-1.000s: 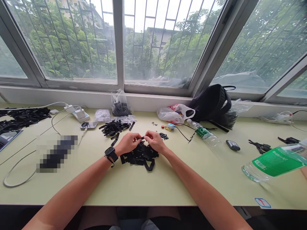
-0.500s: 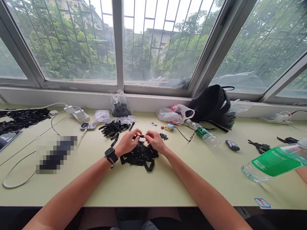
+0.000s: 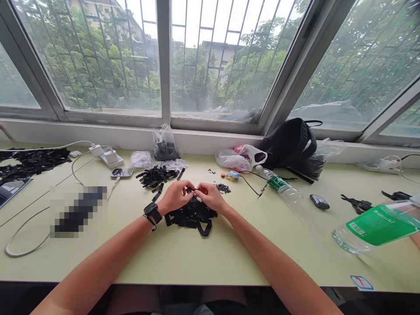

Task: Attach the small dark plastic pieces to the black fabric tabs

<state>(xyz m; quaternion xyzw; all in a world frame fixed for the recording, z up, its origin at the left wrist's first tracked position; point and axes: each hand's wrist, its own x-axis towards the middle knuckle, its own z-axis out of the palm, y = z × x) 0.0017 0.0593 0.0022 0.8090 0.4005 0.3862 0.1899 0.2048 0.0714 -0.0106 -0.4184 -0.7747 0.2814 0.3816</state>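
The left hand point(image 3: 175, 197) and right hand point(image 3: 211, 197) pinch a small black strap point(image 3: 192, 190) tight in their fingers, right above a heap of black straps point(image 3: 192, 216) on the pale green desk point(image 3: 183, 258). There are more to go: a pile of straps point(image 3: 155, 176) lies nearby, and a clear plastic bag point(image 3: 166, 148) holds some too.

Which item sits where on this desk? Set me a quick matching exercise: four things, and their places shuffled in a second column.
Things:
1. Smartwatch
2. Heap of black strips
3. Clear plastic bag of black strips
4. Smartphone

Places:
A. Standing against the window sill
B. Beneath the left hand and right hand
C. Lying flat on the desk, left of both hands
D. On the left wrist

Right pairs: 1-D, 2-B, 3-A, 4-C.
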